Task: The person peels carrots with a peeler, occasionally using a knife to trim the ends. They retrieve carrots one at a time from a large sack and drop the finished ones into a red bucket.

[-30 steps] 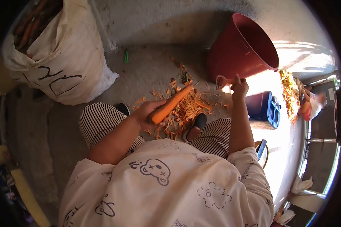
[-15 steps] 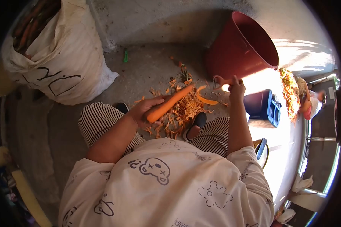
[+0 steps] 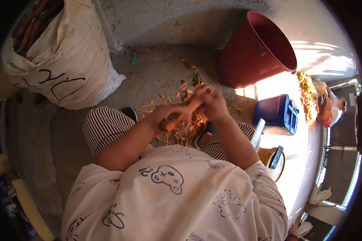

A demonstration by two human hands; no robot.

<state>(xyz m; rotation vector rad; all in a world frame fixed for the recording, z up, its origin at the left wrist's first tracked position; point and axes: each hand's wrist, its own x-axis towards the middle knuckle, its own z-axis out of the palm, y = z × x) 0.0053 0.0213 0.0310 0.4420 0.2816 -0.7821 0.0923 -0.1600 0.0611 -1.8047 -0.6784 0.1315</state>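
My left hand (image 3: pixel 161 114) is wrapped around a carrot (image 3: pixel 172 123), whose orange end shows below the fingers. Over the carrot, my right hand (image 3: pixel 214 105) grips a peeler (image 3: pixel 194 103) with its head close to my left fingers. Both hands are blurred by motion and hide much of the carrot. Beneath them, a pile of carrot peelings (image 3: pixel 197 122) lies on the floor between my feet.
A white sack (image 3: pixel 78 60) of carrots stands at the upper left, near a small green object (image 3: pixel 133 57). To the right are a maroon bucket (image 3: pixel 245 56) and a blue container (image 3: pixel 271 110). Further off, a person (image 3: pixel 333 106) sits by heaped peelings (image 3: pixel 307 96).
My right hand has swung left and down with the peeler, from beside the bucket onto the carrot. The long strip hanging by the carrot's far end no longer shows.
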